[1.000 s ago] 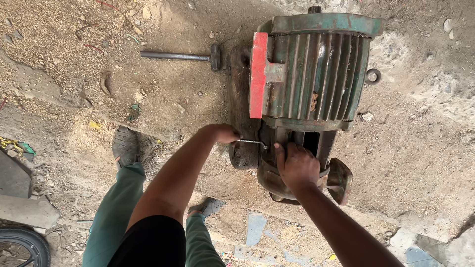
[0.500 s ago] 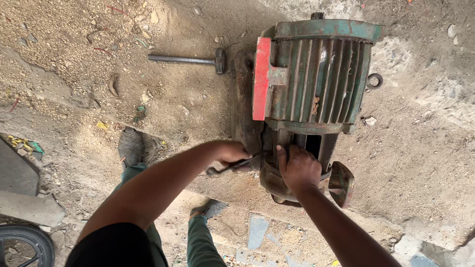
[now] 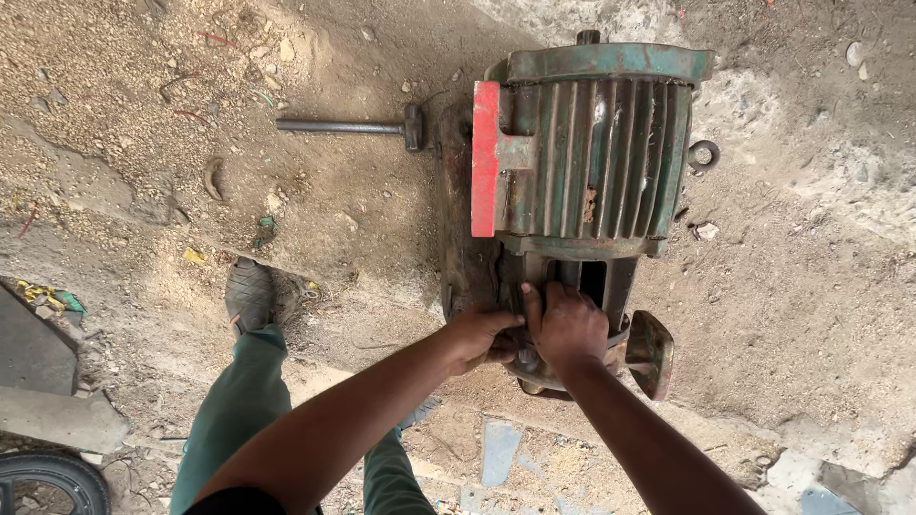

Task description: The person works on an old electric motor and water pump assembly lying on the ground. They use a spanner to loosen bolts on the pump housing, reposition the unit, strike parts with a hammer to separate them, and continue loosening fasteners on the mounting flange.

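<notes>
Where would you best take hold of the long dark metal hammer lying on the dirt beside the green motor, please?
Probably the free end of the long dark metal hammer's handle, from the left: it lies flat on the sandy ground, with bare ground around that end. Its head sits close against the green ribbed electric motor, leaving little finger room.

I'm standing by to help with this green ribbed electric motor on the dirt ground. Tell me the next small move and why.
Probably keep both hands on the near end housing and work it loose. The left hand and right hand both press on the near end of the green ribbed electric motor, side by side; whether either holds a tool cannot be told. The long metal hammer lies out of reach.
</notes>
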A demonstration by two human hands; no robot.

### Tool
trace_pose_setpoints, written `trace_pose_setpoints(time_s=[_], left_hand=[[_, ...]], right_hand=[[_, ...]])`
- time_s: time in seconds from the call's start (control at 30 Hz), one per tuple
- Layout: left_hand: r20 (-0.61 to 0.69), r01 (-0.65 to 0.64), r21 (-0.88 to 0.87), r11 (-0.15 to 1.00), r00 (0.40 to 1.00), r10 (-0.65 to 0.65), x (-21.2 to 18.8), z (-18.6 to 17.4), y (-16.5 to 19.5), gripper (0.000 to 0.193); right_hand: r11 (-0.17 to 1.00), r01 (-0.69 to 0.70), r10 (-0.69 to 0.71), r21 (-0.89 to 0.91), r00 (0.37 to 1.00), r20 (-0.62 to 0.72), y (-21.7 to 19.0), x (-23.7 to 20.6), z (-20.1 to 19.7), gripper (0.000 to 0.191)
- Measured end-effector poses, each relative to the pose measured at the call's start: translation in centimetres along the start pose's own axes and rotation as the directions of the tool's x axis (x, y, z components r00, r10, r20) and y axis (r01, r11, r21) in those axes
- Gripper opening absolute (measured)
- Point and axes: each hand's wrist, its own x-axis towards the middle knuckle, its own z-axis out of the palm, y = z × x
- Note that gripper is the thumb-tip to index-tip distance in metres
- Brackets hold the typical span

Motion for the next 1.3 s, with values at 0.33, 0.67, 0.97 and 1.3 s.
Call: trace_pose_setpoints(time_s=[0.33, 0.67, 0.97, 1.3], left_hand=[[-0.160, 0.090, 0.435, 0.896, 0.987, -0.022, 0.6, -6.9, 1.9, 0.033], [-0.127, 0.032, 0.821, 0.569, 0.984, 0.128, 7.2, -16.4, 2.5, 0.036], [0.002, -0.053, 0.912, 0.406, 0.992, 0.124, 9.2, -14.6, 3.3, 0.055], [-0.024, 0.004, 0.982, 0.190, 0.994, 0.107, 10.0, -14.0, 5.1, 0.058]], right_hand=[[0.998, 0.041, -0.035, 0.055, 0.994, -0.102, -0.4, 0.0, -0.7, 0.041], [0.995, 0.070, -0.055, 0.076, 0.982, -0.183, -0.4, -0.1, -0.4, 0.040], [0.996, 0.074, -0.066, 0.042, 0.983, -0.172, -0.3, -0.2, -0.1, 0.040], [0.995, 0.079, -0.066, 0.060, 0.980, -0.189, -0.3, -0.1, -0.2, 0.040]])
